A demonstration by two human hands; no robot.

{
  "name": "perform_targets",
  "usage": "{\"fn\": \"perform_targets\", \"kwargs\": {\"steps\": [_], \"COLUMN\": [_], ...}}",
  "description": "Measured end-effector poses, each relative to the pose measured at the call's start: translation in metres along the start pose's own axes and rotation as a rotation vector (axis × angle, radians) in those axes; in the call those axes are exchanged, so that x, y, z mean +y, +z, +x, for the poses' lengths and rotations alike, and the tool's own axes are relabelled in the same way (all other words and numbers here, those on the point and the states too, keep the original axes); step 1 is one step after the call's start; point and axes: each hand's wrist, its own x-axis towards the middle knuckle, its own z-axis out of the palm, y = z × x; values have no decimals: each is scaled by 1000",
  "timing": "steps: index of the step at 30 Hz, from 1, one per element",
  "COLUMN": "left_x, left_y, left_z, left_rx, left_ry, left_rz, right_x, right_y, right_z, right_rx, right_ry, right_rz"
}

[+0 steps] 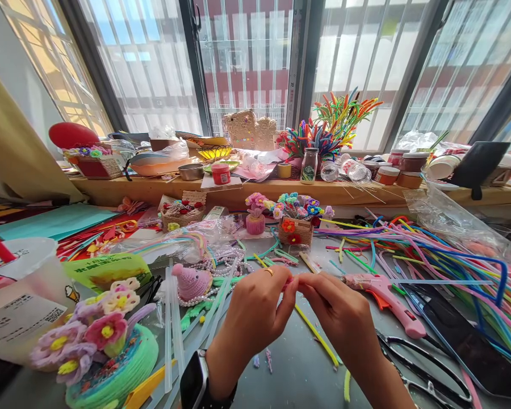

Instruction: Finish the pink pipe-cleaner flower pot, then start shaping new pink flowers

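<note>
My left hand (259, 304) and my right hand (343, 309) meet over the grey table, fingertips pinched together. A bit of pink shows between them, but the fingers hide most of it and I cannot tell its kind. Beneath the hands lies a yellow pipe cleaner (317, 335). Just beyond my right hand rests a pink hot glue gun (387, 292), with a clear glue stick (447, 282) near it. Black-handled scissors (428, 363) lie to the right of my right wrist. Left of my left hand sits a pink crocheted figure (192, 284) among pearl strings.
At front left, pipe-cleaner flowers (106, 332) stand on a green wound base beside a drink cup (21, 301). Clear glue sticks (168, 329) lie nearby. Many loose pipe cleaners (447, 250) and a dark phone (464, 341) fill the right. A flower basket (296, 230) stands behind.
</note>
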Motion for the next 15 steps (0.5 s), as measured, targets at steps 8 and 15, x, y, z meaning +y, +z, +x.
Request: {"fn": "perform_targets", "kwargs": {"steps": [8, 15], "left_x": [-3, -2], "left_y": [-1, 5], "left_z": [5, 0], "left_rx": [-148, -19], "left_ry": [12, -92], "left_rz": [21, -135], "right_x": [5, -1], "right_y": [1, 0], "right_z": [-2, 4], "right_rx": [-61, -14], "right_ry": [-2, 152], "right_rz": [-68, 68]}}
